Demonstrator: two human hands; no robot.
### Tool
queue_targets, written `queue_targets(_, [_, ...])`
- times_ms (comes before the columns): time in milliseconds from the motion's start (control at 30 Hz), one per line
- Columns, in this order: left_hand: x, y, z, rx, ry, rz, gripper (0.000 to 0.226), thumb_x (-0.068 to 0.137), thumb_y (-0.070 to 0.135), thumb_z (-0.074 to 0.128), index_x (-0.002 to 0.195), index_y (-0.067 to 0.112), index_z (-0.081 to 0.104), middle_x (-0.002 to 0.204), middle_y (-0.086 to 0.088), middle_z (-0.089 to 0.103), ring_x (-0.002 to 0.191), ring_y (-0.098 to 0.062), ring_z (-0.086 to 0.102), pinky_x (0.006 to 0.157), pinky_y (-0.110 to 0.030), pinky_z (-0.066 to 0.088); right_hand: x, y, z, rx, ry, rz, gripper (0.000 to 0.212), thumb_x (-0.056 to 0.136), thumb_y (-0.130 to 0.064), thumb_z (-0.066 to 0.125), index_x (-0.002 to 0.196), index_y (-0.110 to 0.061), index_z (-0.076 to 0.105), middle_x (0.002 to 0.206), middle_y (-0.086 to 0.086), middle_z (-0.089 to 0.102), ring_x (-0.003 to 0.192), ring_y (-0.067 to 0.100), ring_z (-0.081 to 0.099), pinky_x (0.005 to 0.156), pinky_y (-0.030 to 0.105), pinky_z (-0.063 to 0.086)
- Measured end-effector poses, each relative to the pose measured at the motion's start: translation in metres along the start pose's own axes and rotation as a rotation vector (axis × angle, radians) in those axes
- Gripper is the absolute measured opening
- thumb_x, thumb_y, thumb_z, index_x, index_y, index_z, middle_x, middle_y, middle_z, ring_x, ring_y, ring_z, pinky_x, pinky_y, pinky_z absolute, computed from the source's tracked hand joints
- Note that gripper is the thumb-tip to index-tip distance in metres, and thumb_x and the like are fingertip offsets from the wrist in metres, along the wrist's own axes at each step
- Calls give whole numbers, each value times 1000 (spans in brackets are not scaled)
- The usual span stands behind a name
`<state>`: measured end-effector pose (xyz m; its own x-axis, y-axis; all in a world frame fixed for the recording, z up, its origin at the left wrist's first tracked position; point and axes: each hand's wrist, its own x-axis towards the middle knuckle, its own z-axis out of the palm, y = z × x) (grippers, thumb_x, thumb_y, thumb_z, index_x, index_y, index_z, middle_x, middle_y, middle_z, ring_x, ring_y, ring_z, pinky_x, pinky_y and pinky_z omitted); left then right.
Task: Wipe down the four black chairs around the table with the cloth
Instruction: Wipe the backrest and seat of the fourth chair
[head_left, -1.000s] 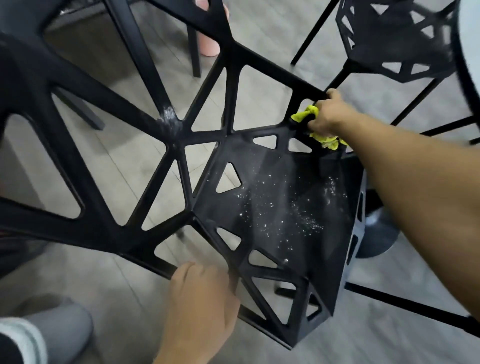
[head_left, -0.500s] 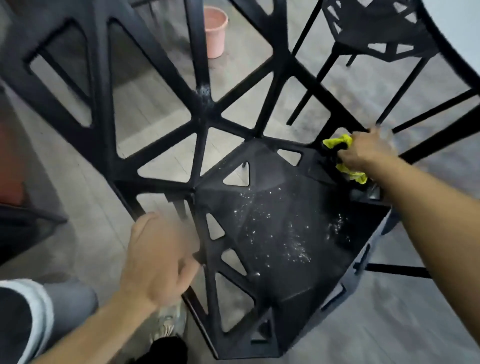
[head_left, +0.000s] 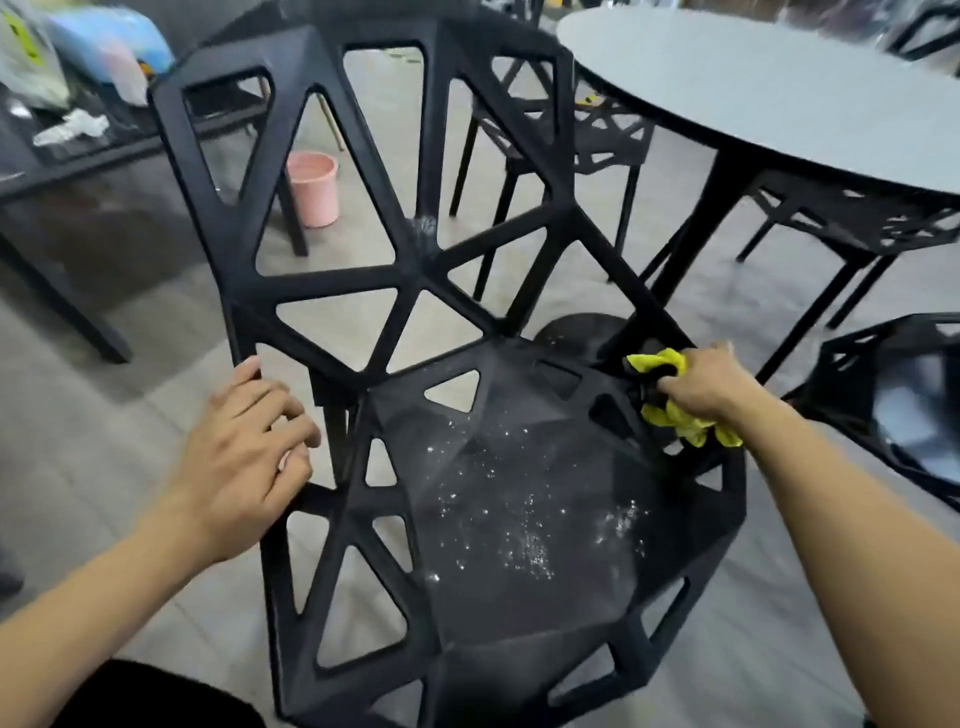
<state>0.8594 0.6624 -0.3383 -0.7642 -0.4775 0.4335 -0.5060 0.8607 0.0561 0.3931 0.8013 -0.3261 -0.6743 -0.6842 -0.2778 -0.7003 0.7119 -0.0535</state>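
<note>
The black plastic lattice chair (head_left: 467, 415), beside the round grey table (head_left: 779, 93), is mid-wipe: the right hand (head_left: 711, 384) clenches the crumpled yellow cloth (head_left: 675, 410) against its far rear corner. White specks on the seat probably need wiping next. The left hand (head_left: 244, 447), earlier lower on the side frame, now grasps the backrest edge.

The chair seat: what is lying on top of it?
White specks are scattered over the middle of the chair seat. At its far right corner the right hand presses a yellow cloth. What lies under the cloth is covered.
</note>
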Motion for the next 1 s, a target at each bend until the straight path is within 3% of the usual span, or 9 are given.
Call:
queue_targets(167, [-11,8,9,35,43,84,35,93,23,38,92,12,71,97,-6,64,112,-35,58,119,-50,27,-86,32,21,-30,45,98,37,101,-30,40,120,-1,54,125,24,51,127,36,38,109,40,33])
queue_targets(333, [-18,30,11,-17,44,70,31,94,18,39,105,6,65,130,-21,57,138,-39,38,121,-39,22,-160,71,34,-146,-58,192,42,104,-39,33,112,-12,64,120,12,62,122,31,48,109,40,25])
queue_targets(400, [-13,42,6,-38,49,42,31,91,15,45,116,8,62,147,-25,44,135,-38,40,110,-43,40,-181,93,46,-73,-65,255,39,101,-41,36,94,-13,61,106,10,62,118,32,48,101,41,30])
queue_targets(467, [-8,54,2,-16,38,-25,42,85,5,58,126,6,60,152,-27,37,124,-38,46,85,-46,56,-207,102,52,59,-54,335,35,100,-38,39,80,-13,53,97,11,61,115,33,46,92,38,33])
queue_targets(600, [-4,66,-2,-19,-71,-103,70,70,-6,78,136,-2,55,147,-29,44,99,-44,65,57,-43,58,-246,105,47,245,-18,439,29,100,-27,47,88,-4,60,94,14,62,111,32,57,96,33,39])
queue_targets(667, [-5,58,4,-46,-105,-105,76,73,-8,76,143,-1,48,153,-26,38,83,-43,68,51,-40,56,-255,99,42,257,-28,465,29,101,-28,46,85,-5,55,91,11,56,116,31,59,99,31,40])
queue_targets(767, [-8,46,14,-131,-101,-112,77,90,-5,55,157,16,23,167,-10,9,76,-40,63,57,-46,54,-268,93,54,347,-29,496,29,98,-27,49,80,-4,51,99,14,59,111,34,59,99,33,42])
queue_targets(900, [-6,55,12,-277,-131,-211,84,88,-13,39,159,25,12,168,-2,-1,129,-41,49,86,-52,53,-297,92,74,443,-25,535,29,93,-31,56,86,-4,51,113,22,60,101,33,60,87,37,49])
queue_targets(1000, [-2,75,7,-312,-142,-296,82,87,-11,42,158,22,17,167,-7,5,138,-40,40,100,-54,47,-336,89,83,477,-61,584,26,93,-30,56,87,-5,48,113,15,47,79,26,59,76,36,50])
